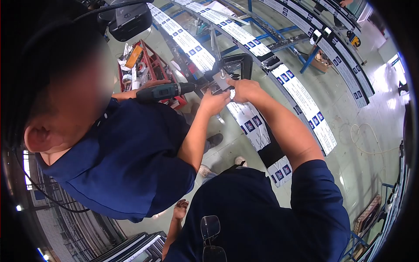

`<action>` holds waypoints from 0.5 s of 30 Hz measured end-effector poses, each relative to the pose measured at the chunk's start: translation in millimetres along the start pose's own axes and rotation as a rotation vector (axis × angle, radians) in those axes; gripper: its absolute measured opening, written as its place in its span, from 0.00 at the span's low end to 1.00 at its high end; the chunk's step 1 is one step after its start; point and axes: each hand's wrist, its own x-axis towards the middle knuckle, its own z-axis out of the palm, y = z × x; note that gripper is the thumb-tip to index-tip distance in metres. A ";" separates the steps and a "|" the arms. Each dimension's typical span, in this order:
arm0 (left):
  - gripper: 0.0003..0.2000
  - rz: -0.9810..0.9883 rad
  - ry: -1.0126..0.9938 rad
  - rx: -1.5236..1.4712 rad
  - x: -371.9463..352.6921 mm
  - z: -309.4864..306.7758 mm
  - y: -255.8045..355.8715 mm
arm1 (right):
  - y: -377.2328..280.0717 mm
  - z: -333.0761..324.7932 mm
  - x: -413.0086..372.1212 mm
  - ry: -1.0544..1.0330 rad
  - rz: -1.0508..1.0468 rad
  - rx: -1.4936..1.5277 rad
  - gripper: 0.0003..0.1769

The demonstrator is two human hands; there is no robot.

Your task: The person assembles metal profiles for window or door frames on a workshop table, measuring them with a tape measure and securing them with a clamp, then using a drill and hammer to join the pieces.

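Note:
My right hand (245,90) pinches the edge of a small grey metal plate (222,81), over a black frame (245,65). A co-worker's hand (214,102) touches the same plate from the lower left. A clear-handled tool (214,43) stands upright with its tip at the plate. The co-worker's other hand is by a dark green power drill (163,92), whose chuck points toward the plate. My left hand (180,209) hangs low at my side, fingers curled in, nothing visible in it.
Long film-covered strips (301,96) lie on blue stands (309,60). A red toolbox (150,65) full of tools and tape is beyond the drill. The co-worker (126,153) stands close on my left. A pale hose (371,150) lies on the floor at right.

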 end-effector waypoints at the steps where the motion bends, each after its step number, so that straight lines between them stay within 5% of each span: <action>1: 0.17 0.093 -0.043 0.317 6.4 -3.3 1.5 | 0.2 0.6 0.4 0.000 -0.002 -0.007 0.40; 3: 0.17 0.185 -0.087 0.636 8.8 2.0 2.8 | 0.2 -0.3 -1.8 0.009 -0.004 -0.004 0.40; 6: 0.15 0.150 0.000 0.360 6.0 30.3 4.9 | 0.9 -0.2 -3.3 0.024 -0.008 0.004 0.39; 10: 0.15 0.154 0.088 0.757 -8.5 78.1 16.4 | 1.9 3.1 -0.9 0.041 -0.015 0.005 0.40; 15: 0.15 0.160 0.084 0.733 -11.4 74.9 20.2 | 5.2 5.9 1.9 0.038 -0.022 0.014 0.40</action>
